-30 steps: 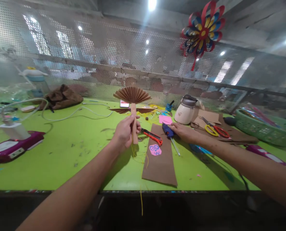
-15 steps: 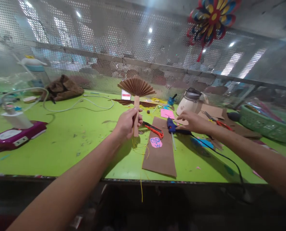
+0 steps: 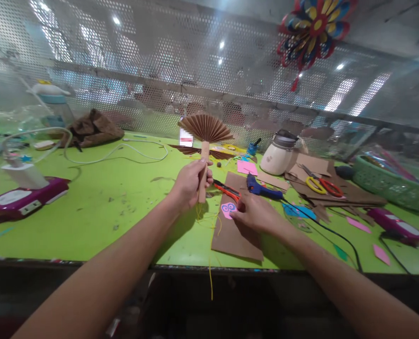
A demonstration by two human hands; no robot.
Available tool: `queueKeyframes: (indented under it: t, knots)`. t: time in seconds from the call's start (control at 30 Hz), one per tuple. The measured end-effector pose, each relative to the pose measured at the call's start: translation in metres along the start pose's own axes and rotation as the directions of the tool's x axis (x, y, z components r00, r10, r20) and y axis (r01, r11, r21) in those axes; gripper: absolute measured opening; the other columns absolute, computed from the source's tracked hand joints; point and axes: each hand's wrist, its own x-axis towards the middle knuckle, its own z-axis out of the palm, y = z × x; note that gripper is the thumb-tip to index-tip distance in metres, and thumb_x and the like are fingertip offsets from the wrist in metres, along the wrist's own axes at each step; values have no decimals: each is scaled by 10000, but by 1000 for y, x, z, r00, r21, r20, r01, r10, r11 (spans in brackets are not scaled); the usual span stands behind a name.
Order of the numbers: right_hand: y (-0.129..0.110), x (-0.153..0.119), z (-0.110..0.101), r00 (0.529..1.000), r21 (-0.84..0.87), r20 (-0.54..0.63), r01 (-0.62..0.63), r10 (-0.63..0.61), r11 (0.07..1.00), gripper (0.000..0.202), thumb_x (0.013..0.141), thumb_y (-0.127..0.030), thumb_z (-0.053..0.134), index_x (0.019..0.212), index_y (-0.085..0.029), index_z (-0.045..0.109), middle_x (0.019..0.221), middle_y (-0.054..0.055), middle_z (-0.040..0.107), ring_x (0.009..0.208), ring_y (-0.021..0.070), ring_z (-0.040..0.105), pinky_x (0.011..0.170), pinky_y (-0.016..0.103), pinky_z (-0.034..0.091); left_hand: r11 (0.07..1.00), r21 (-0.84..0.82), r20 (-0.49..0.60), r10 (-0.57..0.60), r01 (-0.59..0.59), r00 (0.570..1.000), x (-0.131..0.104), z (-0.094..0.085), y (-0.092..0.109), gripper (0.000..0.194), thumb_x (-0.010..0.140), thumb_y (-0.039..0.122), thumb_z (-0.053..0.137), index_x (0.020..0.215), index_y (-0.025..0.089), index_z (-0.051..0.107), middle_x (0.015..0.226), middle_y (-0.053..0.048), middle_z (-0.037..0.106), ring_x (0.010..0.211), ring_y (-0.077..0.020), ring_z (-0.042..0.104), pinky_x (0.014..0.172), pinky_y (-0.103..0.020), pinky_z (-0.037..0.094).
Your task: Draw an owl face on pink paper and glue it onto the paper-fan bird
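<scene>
My left hand (image 3: 192,183) is closed on the handle of a pleated brown paper fan (image 3: 206,128), which stands upright with yellow string hanging below. My right hand (image 3: 252,211) is over a brown sheet (image 3: 236,238), its fingertips at the right edge of a pink cutout with a blue drawn face (image 3: 227,210). Whether those fingers grip the cutout cannot be made out. Beside them lies a red utility knife (image 3: 226,189). The blue glue gun (image 3: 264,189) rests just behind my right hand, its black cord running right.
Behind the glue gun stands a white jug (image 3: 277,153). Scissors (image 3: 331,187) lie on brown card at the right, near a green basket (image 3: 393,176). A purple power strip (image 3: 26,200) and white cable are at the left. Pink note paper (image 3: 246,167) lies mid-table.
My right hand has moved from the glue gun down and left to the pink cutout. The glue gun now lies turned, pointing up-left. My left hand and the fan have shifted slightly right.
</scene>
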Motion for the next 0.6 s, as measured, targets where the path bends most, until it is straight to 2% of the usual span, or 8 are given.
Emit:
queueKeyframes:
  t: [0.13, 0.27, 0.43, 0.6]
  knots:
    - [-1, 4, 4, 997, 183, 29, -82, 78, 980, 91, 701, -214, 663, 617, -180, 658, 628, 49, 681, 580, 158, 568, 516, 261, 302, 1000, -10, 7, 3, -3, 1000, -1, 1, 0, 227, 975, 210, 427, 836, 119, 582, 540, 4, 543, 431, -89, 508, 408, -173, 369]
    - [-5, 2, 6, 989, 386, 50, -144, 136, 911, 130, 664, -134, 641, 541, -176, 646, 514, 15, 629, 521, 138, 541, 500, 245, 331, 1000, -18, 20, -8, 8, 1000, -1, 0, 0, 233, 976, 205, 421, 829, 122, 582, 540, 0, 546, 429, -90, 508, 407, -172, 365]
    - [0, 0, 3, 986, 653, 42, -150, 162, 743, 122, 674, -242, 678, 587, -164, 646, 498, -6, 609, 453, 119, 510, 467, 239, 348, 999, -30, 28, -18, 19, 999, 1, -2, -2, 219, 971, 205, 422, 848, 122, 583, 547, 0, 550, 435, -92, 515, 406, -165, 374]
    - [10, 11, -17, 964, 857, -143, 6, 226, 516, 281, 606, -383, 781, 623, -145, 634, 526, -18, 581, 467, 77, 461, 466, 218, 335, 1000, -22, 28, 3, -2, 1000, 0, -5, -6, 181, 949, 211, 438, 883, 117, 577, 562, 3, 551, 439, -89, 513, 408, -156, 386]
